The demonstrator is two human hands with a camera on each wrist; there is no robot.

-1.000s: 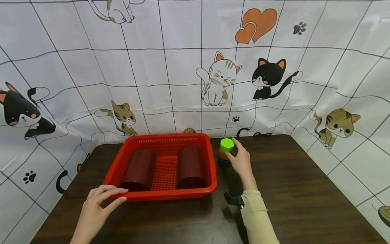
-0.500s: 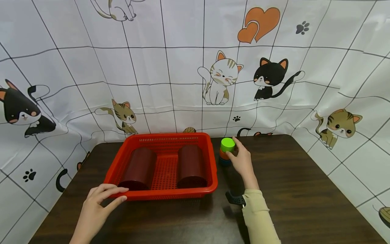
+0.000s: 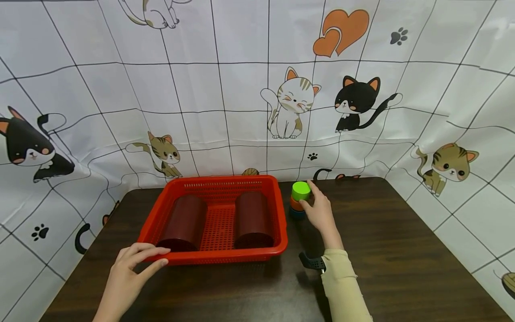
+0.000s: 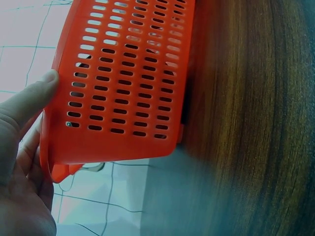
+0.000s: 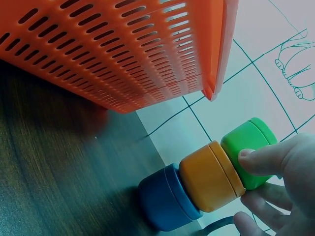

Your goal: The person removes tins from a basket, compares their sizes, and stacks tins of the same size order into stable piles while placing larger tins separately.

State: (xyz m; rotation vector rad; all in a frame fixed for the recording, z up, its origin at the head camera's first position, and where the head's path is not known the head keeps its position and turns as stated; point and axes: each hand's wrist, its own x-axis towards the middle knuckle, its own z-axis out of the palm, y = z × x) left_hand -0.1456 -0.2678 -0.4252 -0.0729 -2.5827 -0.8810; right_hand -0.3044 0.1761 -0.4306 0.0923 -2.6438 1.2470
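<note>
A stack of three small round lidded containers stands on the table right of the red basket (image 3: 225, 256). The blue container (image 5: 167, 199) is lowest, the orange container (image 5: 210, 177) sits in the middle, and the green container (image 5: 246, 140) is on top, a little offset. My right hand (image 3: 320, 214) pinches the green one between thumb and fingers; its far side is hidden. At the basket's near left corner, my left hand (image 3: 130, 273) grips the rim, thumb outside and fingers over the edge. Two dark brown cylinders (image 3: 186, 221) lie apart inside the basket.
The dark wooden table (image 3: 386, 250) stretches right and in front of the basket. Behind it hangs a white gridded sheet (image 3: 241, 98) printed with cats, close to the table's back edge. A dark watch-like band (image 3: 310, 261) is at my right wrist.
The view shifts slightly. Both hands keep their places, the right on the green container and the left on the basket rim; the stack and the basket stay put.
</note>
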